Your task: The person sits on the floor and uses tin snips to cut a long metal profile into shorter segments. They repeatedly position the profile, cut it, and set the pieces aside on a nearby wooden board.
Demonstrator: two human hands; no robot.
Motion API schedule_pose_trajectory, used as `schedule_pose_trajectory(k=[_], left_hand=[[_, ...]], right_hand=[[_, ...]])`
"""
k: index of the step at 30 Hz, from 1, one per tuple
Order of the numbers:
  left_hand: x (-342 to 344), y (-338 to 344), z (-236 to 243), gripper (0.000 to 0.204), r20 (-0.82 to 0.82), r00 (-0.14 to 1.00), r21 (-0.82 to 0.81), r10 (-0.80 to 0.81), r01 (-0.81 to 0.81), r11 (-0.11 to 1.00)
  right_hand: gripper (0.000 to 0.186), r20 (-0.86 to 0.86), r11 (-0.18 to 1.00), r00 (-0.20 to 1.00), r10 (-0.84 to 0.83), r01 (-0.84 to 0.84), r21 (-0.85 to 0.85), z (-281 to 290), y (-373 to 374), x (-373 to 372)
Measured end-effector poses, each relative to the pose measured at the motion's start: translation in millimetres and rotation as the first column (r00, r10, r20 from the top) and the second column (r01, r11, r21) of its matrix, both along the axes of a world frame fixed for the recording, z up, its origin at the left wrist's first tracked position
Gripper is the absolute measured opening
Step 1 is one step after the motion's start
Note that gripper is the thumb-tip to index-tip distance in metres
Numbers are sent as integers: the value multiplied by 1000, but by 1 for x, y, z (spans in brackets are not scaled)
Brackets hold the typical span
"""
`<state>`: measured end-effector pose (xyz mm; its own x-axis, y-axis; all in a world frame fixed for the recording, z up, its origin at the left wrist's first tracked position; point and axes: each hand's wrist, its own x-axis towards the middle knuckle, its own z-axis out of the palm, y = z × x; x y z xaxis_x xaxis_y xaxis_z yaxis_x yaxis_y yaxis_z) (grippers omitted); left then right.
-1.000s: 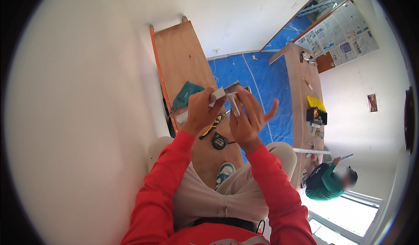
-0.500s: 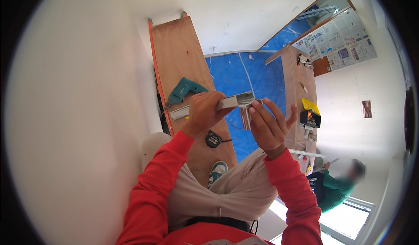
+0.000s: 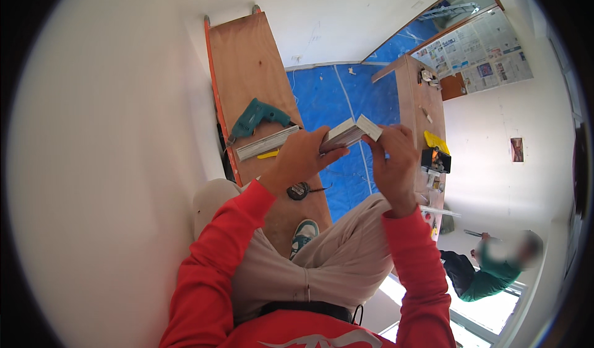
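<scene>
Your left hand point(image 3: 303, 154) is clamped on a pale boxy piece point(image 3: 341, 136); your right hand point(image 3: 396, 162) pinches a second pale piece point(image 3: 370, 127) angled at its end, before you. A loose pinch could drop either onto the blue sheet point(image 3: 325, 100).
</scene>
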<state>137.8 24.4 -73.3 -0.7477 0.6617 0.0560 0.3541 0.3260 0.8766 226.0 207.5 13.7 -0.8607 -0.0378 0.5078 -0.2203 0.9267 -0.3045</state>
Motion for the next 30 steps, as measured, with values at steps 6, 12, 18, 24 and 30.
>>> schedule_pose_trajectory(k=[6,12,18,24,30], left_hand=[[-9,-8,4,59,76,971,75,-229,223,972],[-10,-8,1,62,117,963,29,-245,243,970],[-19,-11,-3,60,40,992,31,-117,116,993],[-18,-13,3,59,104,983,105,-150,140,985],[-20,-12,-4,59,126,975,98,-182,170,981]], right_hand=[[21,635,808,741,215,230,-543,32,42,-16],[22,635,718,674,379,218,-660,20,49,-27],[25,450,822,889,87,191,-536,10,12,-23],[33,412,692,911,5,295,-659,3,-4,-22],[38,377,592,913,153,221,-775,-15,17,-22]])
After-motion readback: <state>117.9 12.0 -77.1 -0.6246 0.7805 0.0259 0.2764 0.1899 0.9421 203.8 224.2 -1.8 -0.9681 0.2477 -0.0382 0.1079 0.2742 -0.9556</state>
